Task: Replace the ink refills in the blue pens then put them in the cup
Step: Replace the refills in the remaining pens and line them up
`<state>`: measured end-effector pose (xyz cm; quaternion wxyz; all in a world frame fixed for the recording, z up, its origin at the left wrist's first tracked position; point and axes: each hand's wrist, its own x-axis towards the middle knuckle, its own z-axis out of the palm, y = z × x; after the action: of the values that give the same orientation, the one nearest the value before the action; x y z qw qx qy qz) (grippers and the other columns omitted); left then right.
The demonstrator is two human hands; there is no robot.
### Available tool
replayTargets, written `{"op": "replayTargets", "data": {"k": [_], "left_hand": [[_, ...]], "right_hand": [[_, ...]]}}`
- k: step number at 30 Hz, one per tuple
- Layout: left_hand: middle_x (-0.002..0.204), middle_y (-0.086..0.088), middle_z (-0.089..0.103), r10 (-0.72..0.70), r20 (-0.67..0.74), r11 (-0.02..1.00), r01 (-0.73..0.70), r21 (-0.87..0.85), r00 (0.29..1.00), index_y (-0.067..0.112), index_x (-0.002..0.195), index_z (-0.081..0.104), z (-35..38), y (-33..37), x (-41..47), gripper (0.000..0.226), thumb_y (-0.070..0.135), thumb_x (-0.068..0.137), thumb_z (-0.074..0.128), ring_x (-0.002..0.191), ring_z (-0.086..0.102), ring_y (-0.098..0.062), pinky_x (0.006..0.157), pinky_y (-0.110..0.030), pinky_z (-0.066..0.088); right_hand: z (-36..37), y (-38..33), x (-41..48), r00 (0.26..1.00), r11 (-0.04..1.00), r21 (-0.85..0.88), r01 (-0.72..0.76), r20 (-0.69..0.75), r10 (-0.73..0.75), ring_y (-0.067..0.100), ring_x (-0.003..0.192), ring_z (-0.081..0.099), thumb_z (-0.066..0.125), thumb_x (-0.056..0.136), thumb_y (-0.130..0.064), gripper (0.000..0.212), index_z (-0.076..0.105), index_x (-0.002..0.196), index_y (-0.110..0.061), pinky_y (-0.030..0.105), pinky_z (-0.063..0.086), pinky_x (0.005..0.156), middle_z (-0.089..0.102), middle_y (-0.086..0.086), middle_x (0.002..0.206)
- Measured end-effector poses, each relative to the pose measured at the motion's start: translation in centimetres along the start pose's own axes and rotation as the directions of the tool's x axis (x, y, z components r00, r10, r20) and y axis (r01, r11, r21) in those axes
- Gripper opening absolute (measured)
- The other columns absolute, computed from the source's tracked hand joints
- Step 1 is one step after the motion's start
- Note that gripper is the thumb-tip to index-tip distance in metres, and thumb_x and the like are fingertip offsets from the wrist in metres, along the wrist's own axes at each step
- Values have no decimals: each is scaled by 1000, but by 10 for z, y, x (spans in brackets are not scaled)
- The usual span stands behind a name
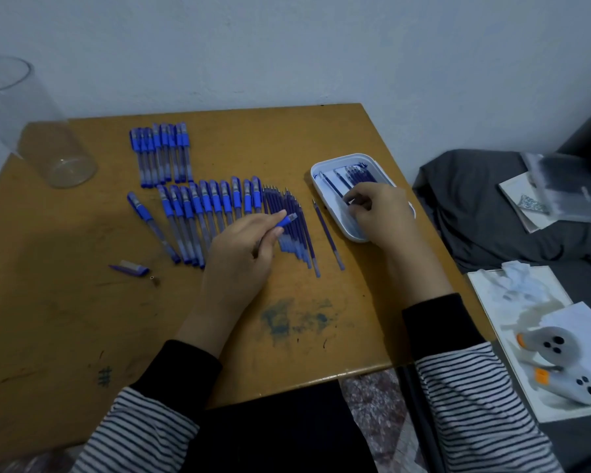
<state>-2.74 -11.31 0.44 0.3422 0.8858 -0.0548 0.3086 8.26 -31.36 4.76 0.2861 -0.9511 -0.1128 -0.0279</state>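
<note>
Early on: one pen open, cup empty

L hand (239, 254) grips an uncapped pen (287, 220) over the loose refills (304, 247) on the counter (219, 336). R hand (376, 209) is curled into the white tray (338, 158) and seems to pinch one of the tray refills (359, 175). One cap (130, 268) lies off to the left. Approx. two rows of capped pens (202, 206) wait mid-counter, and none are in the clear cup (48, 155) at the far left, so I'd say most of the job is left. No brand or label is legible; the only mark is a "#" scribble (104, 375) on the counter.
</note>
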Motion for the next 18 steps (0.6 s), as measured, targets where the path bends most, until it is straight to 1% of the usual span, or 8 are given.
{"op": "replayTargets", "data": {"k": [2,4,5,6,11,14,16,18], "left_hand": [[110,-4,74,-2,-5,1000,2,1,1000,8,124,70,-1,0,0,28,10,96,65,101,67,-12,90,-24,53],[109,-3,74,-5,-14,1000,5,4,1000,8,124,70,-2,0,0,28,10,96,66,100,66,-10,90,-22,53],[109,-3,74,-7,-20,1000,7,4,1000,8,124,70,-2,0,0,28,9,96,66,100,66,-10,90,-21,52],[109,-2,74,-6,-26,1000,6,6,1000,8,124,70,-2,0,-1,28,9,96,66,100,66,-9,89,-20,52],[105,-2,74,7,-64,1000,-7,-8,998,6,123,70,-4,2,-2,27,9,97,66,98,64,-6,90,-18,51],[107,-2,74,-2,-79,1000,1,-16,997,7,123,70,-5,3,-2,27,9,97,66,100,64,-7,92,-16,50],[109,-1,73,-12,-87,1000,10,-14,996,7,124,70,-6,3,-2,27,10,97,66,101,63,-4,92,-13,48],[109,5,69,-14,-101,1000,13,-18,995,7,123,70,-6,4,-2,27,10,96,66,102,59,1,93,-8,45]], "right_hand": [[0,-1,-3,1000,990,143,-16,-9,18,8,82,57,60,94,-7,19,73,105,-17,-1,40,64,69,-2,96],[-1,-3,-6,1000,951,309,-24,-2,25,9,89,62,62,94,-7,20,74,105,-19,13,50,79,71,-2,99],[-2,-5,-8,1000,922,387,-27,4,28,8,93,64,62,94,-6,21,74,107,-20,19,53,82,71,-4,102],[-3,-7,-10,1000,888,459,-30,8,29,7,96,65,62,94,-5,24,74,109,-20,22,54,84,72,-5,105],[-1,-22,-27,998,644,762,-60,60,22,4,100,68,59,95,-2,27,72,113,-18,19,52,81,75,-3,102],[12,-33,-34,997,468,881,-70,51,54,11,101,69,61,94,-1,24,72,111,-14,24,54,85,75,1,102],[23,-41,-37,996,338,941,-30,1,86,15,93,68,63,91,2,20,71,105,-11,24,54,80,74,6,96],[32,-47,-40,989,249,968,-1,-37,146,13,84,66,66,89,3,17,70,99,-10,22,53,75,72,6,89]]}}
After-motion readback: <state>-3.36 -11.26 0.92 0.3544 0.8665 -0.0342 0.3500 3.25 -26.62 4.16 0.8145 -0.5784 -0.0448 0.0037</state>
